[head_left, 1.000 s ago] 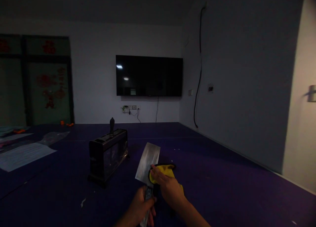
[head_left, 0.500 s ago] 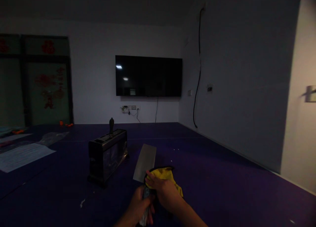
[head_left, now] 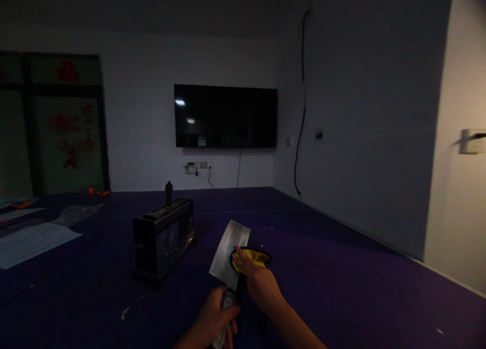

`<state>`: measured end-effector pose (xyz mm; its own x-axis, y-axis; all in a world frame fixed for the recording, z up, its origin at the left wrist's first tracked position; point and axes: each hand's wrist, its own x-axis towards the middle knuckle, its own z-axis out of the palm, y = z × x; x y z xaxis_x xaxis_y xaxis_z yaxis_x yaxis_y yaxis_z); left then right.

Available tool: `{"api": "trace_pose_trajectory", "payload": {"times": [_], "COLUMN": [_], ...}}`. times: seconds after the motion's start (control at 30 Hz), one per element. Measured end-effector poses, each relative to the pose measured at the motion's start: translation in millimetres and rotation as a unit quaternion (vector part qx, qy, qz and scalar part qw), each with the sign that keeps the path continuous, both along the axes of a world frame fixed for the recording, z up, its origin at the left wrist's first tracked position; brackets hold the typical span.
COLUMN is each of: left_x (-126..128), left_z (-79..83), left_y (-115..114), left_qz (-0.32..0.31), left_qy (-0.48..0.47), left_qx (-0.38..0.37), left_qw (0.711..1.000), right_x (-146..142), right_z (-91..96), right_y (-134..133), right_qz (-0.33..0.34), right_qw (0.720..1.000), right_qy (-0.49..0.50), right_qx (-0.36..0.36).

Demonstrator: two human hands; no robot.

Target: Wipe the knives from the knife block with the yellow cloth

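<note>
My left hand [head_left: 212, 321] is closed round the handle of a broad steel cleaver [head_left: 230, 254], whose blade points up and away from me. My right hand [head_left: 258, 284] presses a yellow cloth [head_left: 253, 258] with a dark edge against the right side of the blade, fingers pinched on the cloth. Both hands are low in the middle of the view, above a dark purple table [head_left: 341, 268].
A black knife block [head_left: 161, 240] with one dark handle sticking up stands just left of the cleaver. Sheets of paper and plastic [head_left: 34, 235] lie at the far left. A dark television [head_left: 225, 116] hangs on the back wall. A grey wall runs along the right.
My right hand slid the cloth down toward the handle, then back up the blade. The cleaver tilted slightly. The view shifted a little to the right.
</note>
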<state>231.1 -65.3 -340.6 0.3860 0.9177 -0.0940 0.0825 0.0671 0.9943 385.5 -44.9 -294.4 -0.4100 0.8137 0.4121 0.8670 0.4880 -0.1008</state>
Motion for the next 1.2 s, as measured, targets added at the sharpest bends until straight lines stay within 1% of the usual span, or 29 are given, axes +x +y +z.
{"api": "trace_pose_trajectory", "payload": {"times": [0.17, 0.3, 0.43, 0.53, 0.7, 0.8, 0.93, 1.0, 1.1, 1.2], "left_x": [0, 0, 1, 0, 0, 0, -1, -2, -2, -2], "left_z": [-3.5, -3.4, -0.5, 0.6, -1.4, -1.3, 1.1, 0.8, -2.5, -6.1], "left_y": [3, 3, 2, 3, 6, 6, 3, 2, 4, 6], "left_qz": [0.012, 0.022, 0.031, 0.035, 0.042, 0.041, 0.031, 0.022, 0.004, -0.007], "left_qy": [0.01, 0.022, 0.007, -0.012, -0.023, -0.028, -0.023, -0.021, -0.02, -0.013], "left_qx": [0.001, 0.005, -0.003, -0.013, -0.022, -0.015, -0.018, -0.016, -0.016, -0.015], "left_qw": [1.0, 0.999, 1.0, 0.999, 0.999, 0.999, 0.999, 0.999, 1.0, 1.0], "right_x": [-3, -5, -6, -9, -12, -10, -9, -9, -7, -3], "right_z": [0.7, 2.2, 3.4, 4.5, 5.6, 4.5, 2.8, 3.5, 6.5, 8.1], "right_y": [-1, -2, -5, -8, -12, -11, -9, -9, -10, -8], "right_qz": [-0.034, -0.018, -0.004, 0.019, 0.09, 0.102, 0.091, 0.074, 0.046, 0.024], "right_qw": [0.999, 0.999, 0.998, 0.997, 0.993, 0.992, 0.994, 0.995, 0.997, 0.998], "right_qy": [-0.031, -0.044, -0.058, -0.065, -0.04, -0.033, -0.042, -0.048, -0.044, -0.032], "right_qx": [-0.011, -0.026, -0.034, -0.047, -0.058, -0.059, -0.045, -0.048, -0.054, -0.039]}}
